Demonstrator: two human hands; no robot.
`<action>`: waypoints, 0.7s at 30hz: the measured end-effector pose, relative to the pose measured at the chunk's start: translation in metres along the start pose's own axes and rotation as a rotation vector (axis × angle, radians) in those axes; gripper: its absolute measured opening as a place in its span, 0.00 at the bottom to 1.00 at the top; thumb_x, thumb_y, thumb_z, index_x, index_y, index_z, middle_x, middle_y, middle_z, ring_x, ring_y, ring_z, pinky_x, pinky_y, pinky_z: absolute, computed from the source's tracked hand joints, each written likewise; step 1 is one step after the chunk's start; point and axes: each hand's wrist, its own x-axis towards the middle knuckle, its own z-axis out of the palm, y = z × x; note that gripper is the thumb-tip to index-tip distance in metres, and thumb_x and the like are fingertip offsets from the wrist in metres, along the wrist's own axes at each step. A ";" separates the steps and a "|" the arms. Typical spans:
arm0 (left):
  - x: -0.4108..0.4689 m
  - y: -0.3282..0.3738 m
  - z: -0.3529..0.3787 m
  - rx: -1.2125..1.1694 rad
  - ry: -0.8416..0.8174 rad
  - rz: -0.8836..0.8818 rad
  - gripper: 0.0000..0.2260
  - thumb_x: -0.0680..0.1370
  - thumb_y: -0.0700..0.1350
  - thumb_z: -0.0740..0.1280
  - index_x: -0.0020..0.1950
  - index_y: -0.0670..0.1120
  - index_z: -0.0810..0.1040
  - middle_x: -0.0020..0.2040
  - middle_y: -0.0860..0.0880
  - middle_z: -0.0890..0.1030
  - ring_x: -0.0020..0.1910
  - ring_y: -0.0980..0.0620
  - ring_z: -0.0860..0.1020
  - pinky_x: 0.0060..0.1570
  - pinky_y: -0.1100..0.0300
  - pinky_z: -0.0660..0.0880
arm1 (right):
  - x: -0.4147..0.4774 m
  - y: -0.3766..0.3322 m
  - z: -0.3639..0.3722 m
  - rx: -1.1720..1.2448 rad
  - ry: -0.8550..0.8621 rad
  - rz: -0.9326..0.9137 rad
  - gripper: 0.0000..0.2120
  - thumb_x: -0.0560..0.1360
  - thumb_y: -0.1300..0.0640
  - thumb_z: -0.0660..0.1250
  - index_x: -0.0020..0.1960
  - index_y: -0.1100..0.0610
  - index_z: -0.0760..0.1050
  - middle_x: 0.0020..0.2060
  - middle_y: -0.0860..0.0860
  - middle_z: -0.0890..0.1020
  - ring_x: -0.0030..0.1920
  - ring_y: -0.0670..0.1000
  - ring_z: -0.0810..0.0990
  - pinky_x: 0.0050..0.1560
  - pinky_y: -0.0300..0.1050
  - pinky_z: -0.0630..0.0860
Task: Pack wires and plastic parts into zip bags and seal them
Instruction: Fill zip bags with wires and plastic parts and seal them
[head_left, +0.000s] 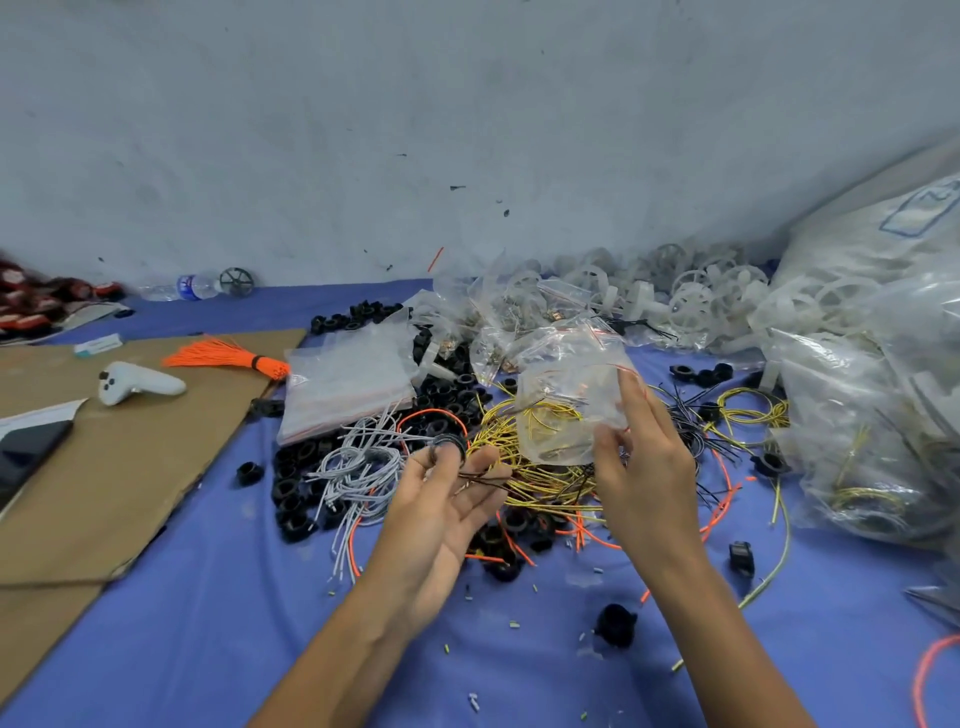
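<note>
1. Two bare forearms reach in from the bottom edge over a blue cloth (208, 623).
2. The left hand (447, 499), palm up, pinches a small black ring (449, 444) between thumb and forefinger. Thin dark wires (483, 475) lie across its other fingers.
3. The right hand (644, 467) pinches the lower edge of a clear zip bag (566, 400), raised above a tangle of yellow wires (524, 473).
4. Left of the hands lie white wires (358, 467), a heap of black parts (447, 384) and a stack of empty bags (348, 384).
5. Further left, a cardboard sheet (130, 467) carries a white controller (137, 382) and an orange wire bundle (228, 358).
6. At the right stand large clear sacks (872, 415) of white plastic pieces.
</note>
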 end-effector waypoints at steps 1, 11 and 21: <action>0.001 0.006 -0.002 0.000 0.025 0.011 0.06 0.77 0.49 0.64 0.48 0.49 0.69 0.55 0.40 0.83 0.49 0.45 0.83 0.46 0.55 0.81 | 0.000 0.000 0.001 -0.003 -0.002 0.001 0.27 0.77 0.66 0.64 0.75 0.55 0.66 0.71 0.50 0.71 0.60 0.59 0.78 0.62 0.56 0.74; -0.021 0.053 -0.015 0.730 -0.024 0.260 0.16 0.78 0.60 0.60 0.40 0.50 0.75 0.37 0.47 0.83 0.33 0.53 0.78 0.38 0.62 0.75 | -0.006 0.001 0.009 -0.067 -0.011 -0.068 0.25 0.76 0.66 0.65 0.73 0.58 0.68 0.71 0.52 0.71 0.65 0.56 0.75 0.66 0.45 0.69; 0.001 0.030 0.061 0.205 -0.032 -0.351 0.05 0.83 0.37 0.60 0.52 0.39 0.75 0.42 0.42 0.79 0.39 0.48 0.77 0.44 0.56 0.79 | -0.009 0.004 0.013 -0.160 -0.053 -0.212 0.31 0.71 0.72 0.68 0.72 0.62 0.68 0.72 0.58 0.70 0.70 0.58 0.69 0.68 0.39 0.61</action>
